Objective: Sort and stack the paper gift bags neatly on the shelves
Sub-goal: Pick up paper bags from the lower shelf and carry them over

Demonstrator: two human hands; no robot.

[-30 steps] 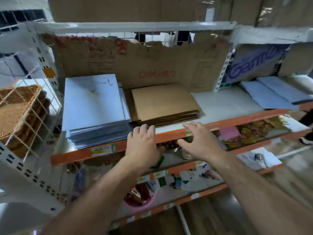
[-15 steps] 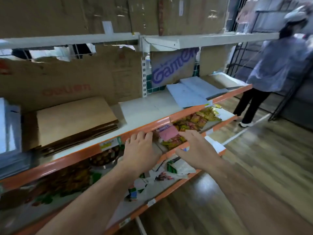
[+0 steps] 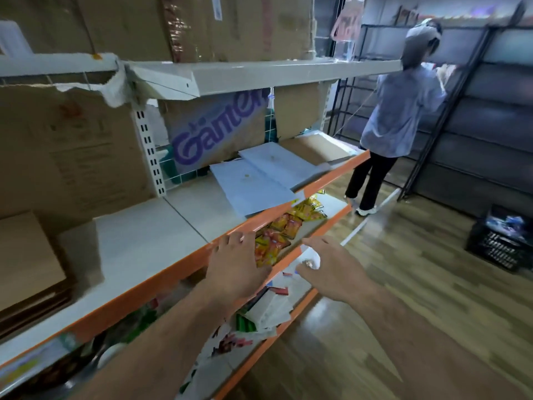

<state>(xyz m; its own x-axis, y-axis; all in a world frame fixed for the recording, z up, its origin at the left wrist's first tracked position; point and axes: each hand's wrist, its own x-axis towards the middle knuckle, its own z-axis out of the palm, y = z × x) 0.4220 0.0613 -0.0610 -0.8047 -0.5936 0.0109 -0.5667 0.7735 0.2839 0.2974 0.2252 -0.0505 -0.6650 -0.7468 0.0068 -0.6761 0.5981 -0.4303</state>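
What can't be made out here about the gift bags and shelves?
Head view only.
- Brown bag stack: cut off by the left edge; count unknown.
- Pale blue bags: overlapping and flat; number unreadable.
- Lower-shelf packets: partly hidden by the left hand.
- Black crate: contents blurred.

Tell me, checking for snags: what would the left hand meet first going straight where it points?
Likely the shelf's orange front edge, just past the left hand; pale blue gift bags lie beyond. Depth unclear.
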